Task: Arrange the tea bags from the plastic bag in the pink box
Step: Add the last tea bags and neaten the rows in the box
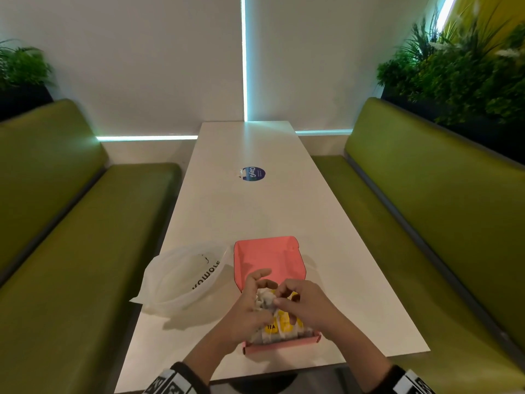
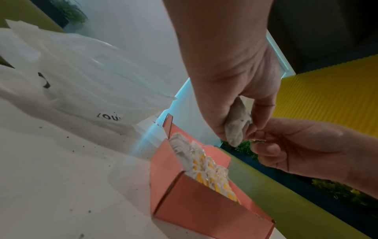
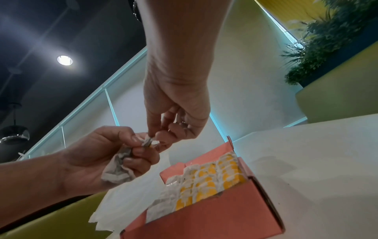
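Observation:
The pink box (image 1: 279,344) stands open near the table's front edge, its lid (image 1: 268,258) upright at the back. Rows of tea bags (image 1: 279,322) with yellow tags fill it, also clear in the right wrist view as tea bags (image 3: 206,179). Just above the box my left hand (image 1: 251,301) grips one crumpled white tea bag (image 1: 262,299). My right hand (image 1: 302,304) pinches that bag's top end between thumb and finger. In the left wrist view the tea bag (image 2: 238,124) hangs from my left hand (image 2: 231,84). The plastic bag (image 1: 181,277) lies slack to the left of the box.
A long white table (image 1: 241,217) carries a round blue sticker (image 1: 253,174) near its middle. Green benches (image 1: 426,223) run along both sides, with plants (image 1: 460,69) behind them. Dark crumbs speck the tabletop beside the box (image 2: 204,215).

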{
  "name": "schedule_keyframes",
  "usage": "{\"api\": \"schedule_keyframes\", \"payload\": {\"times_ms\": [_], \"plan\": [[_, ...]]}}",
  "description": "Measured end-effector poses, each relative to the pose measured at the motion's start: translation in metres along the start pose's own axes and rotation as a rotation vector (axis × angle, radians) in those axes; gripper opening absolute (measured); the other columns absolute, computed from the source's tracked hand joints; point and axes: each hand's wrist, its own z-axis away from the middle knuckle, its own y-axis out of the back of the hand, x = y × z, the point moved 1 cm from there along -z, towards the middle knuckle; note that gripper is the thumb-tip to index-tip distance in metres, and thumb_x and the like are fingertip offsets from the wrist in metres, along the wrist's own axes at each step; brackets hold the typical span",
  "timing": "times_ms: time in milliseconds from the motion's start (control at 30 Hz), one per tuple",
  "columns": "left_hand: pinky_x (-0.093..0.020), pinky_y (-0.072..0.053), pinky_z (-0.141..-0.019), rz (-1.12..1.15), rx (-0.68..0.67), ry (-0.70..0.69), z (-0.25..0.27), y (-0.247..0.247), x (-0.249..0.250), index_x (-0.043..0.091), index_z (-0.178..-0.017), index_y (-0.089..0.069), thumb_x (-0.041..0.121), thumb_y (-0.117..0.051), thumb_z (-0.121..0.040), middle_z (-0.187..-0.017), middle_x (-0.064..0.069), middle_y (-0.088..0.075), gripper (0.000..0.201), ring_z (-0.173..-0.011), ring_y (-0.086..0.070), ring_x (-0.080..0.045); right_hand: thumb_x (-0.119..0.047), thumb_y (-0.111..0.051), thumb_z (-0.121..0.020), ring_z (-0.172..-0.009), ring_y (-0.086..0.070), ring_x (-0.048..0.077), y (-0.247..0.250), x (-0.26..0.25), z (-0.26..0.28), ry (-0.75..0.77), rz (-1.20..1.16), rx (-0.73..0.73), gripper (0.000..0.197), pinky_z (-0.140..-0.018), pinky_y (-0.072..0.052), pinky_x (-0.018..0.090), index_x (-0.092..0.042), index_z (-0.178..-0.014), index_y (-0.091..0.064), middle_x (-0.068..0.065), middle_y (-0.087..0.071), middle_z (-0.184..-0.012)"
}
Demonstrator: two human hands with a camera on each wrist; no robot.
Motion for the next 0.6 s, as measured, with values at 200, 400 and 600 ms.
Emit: {"api": "schedule_keyframes", "payload": {"times_ms": [200,400,600], "plan": [[-0.017,-0.029,-0.038,0.066,0.131,0.106,0.004,0.014,-0.006,0.02,-0.118,-0.049,-0.011,-0.048,-0.087,-0.083,-0.001,-0.053,0.044,-0.039,-0.037,-0.008,-0.011,-0.063,-0.086,-0.044,-0.051,0.011,0.018,-0.002,-0.005,-0.024,-0.11,0.175,0.013,-0.052,-0.044,0.024,-0.011,-0.074,-0.058,0.0,-0.056,-0.069],[-0.018,-0.037,-0.044,-0.067,0.181,0.065,0.003,0.015,-0.005,0.021,-0.113,-0.063,0.015,-0.064,-0.087,-0.097,0.0,-0.065,0.027,-0.045,-0.043,-0.006,-0.014,-0.063,-0.086,-0.048,-0.053,0.005,0.021,-0.007,-0.002,-0.028,0.064,0.033,0.007,-0.056,-0.047,0.019,-0.013,-0.08,-0.06,-0.004,-0.06,-0.074],[-0.017,-0.038,-0.046,-0.16,0.27,0.035,0.0,0.01,-0.006,0.019,-0.088,-0.07,0.016,-0.068,-0.084,-0.08,0.003,-0.067,0.005,-0.046,-0.048,0.0,-0.01,-0.069,-0.08,-0.048,-0.052,-0.003,0.025,-0.014,-0.004,-0.023,0.168,0.018,0.02,-0.051,-0.046,0.016,-0.021,-0.067,-0.059,-0.004,-0.058,-0.068]]}}
